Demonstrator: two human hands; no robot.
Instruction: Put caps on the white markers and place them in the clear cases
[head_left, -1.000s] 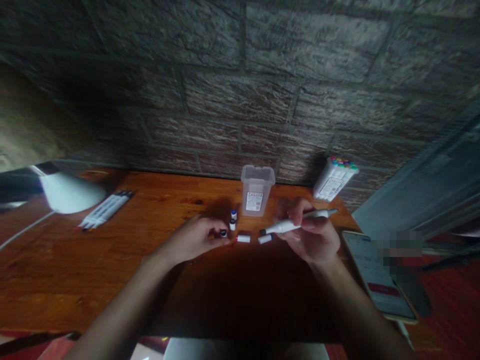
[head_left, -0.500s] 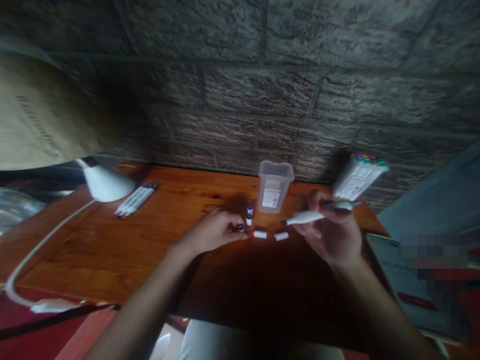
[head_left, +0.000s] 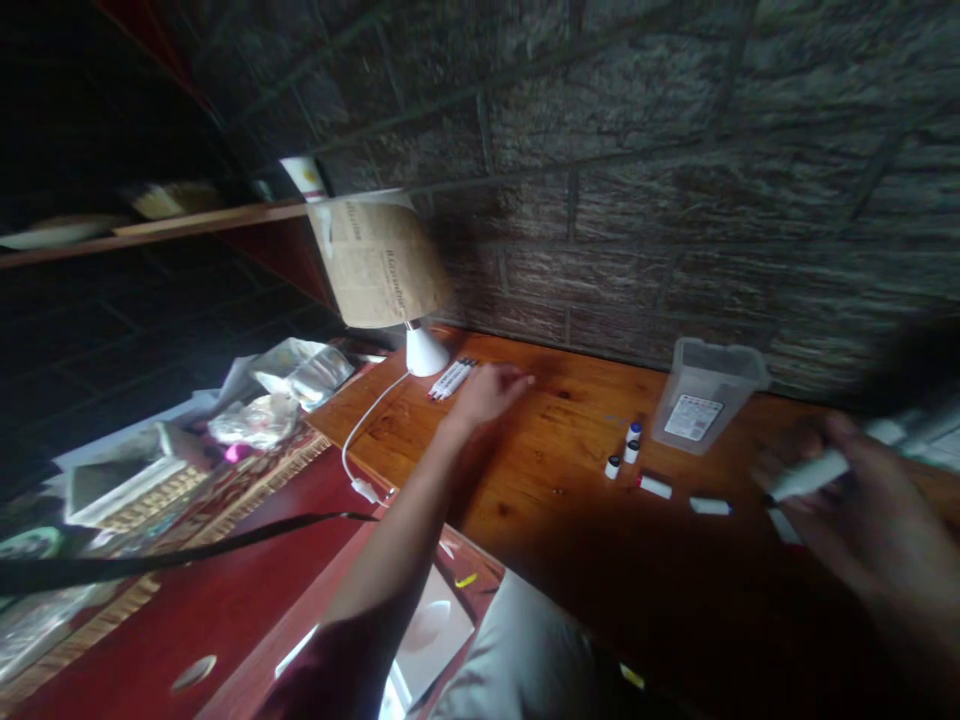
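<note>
My left hand [head_left: 491, 393] is over the wood just right of a small bundle of white markers [head_left: 451, 380], fingers stretched out, holding nothing I can see. In my right hand [head_left: 862, 500], somewhat blurred, is a white marker [head_left: 810, 476] with its dark tip bare, pointing left and down. Between the hands, a blue-topped cap [head_left: 634, 431] and two black-topped caps [head_left: 613, 466] stand upright. Nearby lie a red-ended cap [head_left: 655, 486] and a white cap with a bluish end [head_left: 710, 506]. A clear plastic box [head_left: 709, 395] with a label stands behind them.
A lamp with a printed paper shade [head_left: 386, 260] and white base stands at the table's back left, its white cord [head_left: 349, 440] trailing over the edge. Plastic-wrapped items [head_left: 259, 420] lie further left. A shelf [head_left: 150, 232] and a brick wall [head_left: 675, 200] are behind.
The view has swung left. My left hand has let go of a black-topped cap, which now stands by the others, and moved left beside the marker bundle. My right hand still holds the marker.
</note>
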